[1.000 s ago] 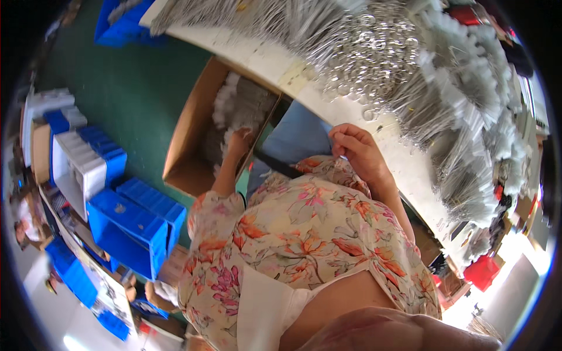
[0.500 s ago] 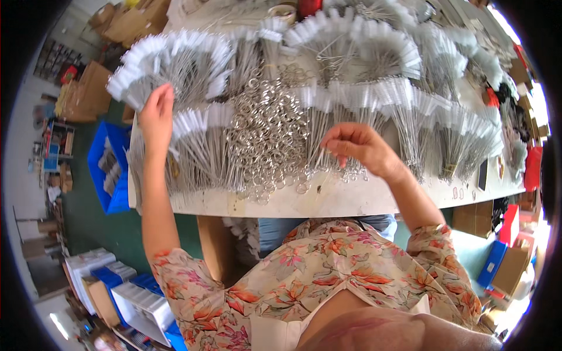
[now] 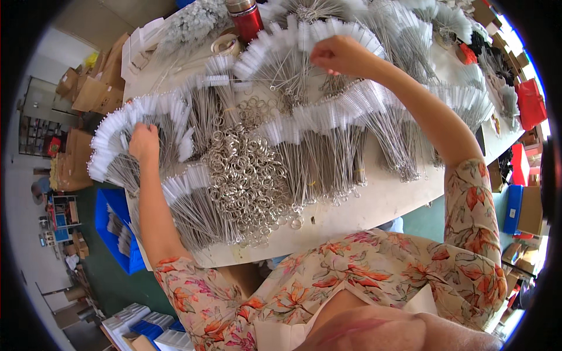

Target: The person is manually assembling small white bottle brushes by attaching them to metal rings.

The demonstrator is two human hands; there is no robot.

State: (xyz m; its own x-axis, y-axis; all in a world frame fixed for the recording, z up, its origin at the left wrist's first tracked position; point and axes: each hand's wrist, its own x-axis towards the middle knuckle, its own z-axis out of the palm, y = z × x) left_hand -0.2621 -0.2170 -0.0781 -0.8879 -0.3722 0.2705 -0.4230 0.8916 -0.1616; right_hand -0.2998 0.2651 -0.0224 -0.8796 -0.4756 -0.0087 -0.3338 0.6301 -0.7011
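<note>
a heap of metal rings (image 3: 243,181) lies on the white table (image 3: 377,207). left of the heap, the left hand (image 3: 144,142) reaches into a fan of wire-handled, white-bristled brushes (image 3: 108,137), its fingers curled; whether it grips one cannot be told. beyond the heap and to its right, the right hand (image 3: 338,57) is over a farther fan of the same brushes (image 3: 270,57), fingers bent inward; whether it holds anything cannot be told. a near row of brushes (image 3: 319,155) stands just right of the heap. beyond the heap are a tape roll (image 3: 233,50) and a red flask (image 3: 249,24).
</note>
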